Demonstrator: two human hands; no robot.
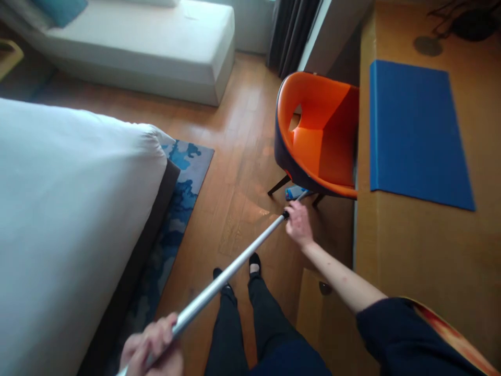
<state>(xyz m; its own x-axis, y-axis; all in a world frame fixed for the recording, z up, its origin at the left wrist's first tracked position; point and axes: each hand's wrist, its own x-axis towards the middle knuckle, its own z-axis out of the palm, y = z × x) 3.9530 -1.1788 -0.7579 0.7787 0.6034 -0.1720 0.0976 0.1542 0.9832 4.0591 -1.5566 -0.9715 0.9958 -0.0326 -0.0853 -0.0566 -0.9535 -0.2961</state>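
White bedding covers the bed [66, 219], which fills the left side of the view, its dark base edge running down toward the lower left. Wooden floor [238, 156], warm brown, spans the middle, with a wet-looking sheen just ahead of the feet. Tan desk [422, 245] along the right edge, carrying a blue mat [415, 133] laid flat on its top. Pale sofa [156, 47] at the far end of the room, with dark curtains [293, 31] beside it. Orange chair [319, 138], dark-backed, pushed up against the desk. Blue patterned rug [183, 183] partly under the foot of the bed. Mop handle [230, 269], a silver pole slanting from lower left up toward the chair legs. Mop head [295, 192], blue, on the floor under the chair's front edge, only partly seen. Left hand [152, 350], blurred, at the bottom edge, fingers closed around the upper end of the pole. Right hand [299, 224], arm outstretched, wrapped around the pole at its black collar, just short of the mop head. Two dark shoes [254, 261] on the floor beneath the pole.
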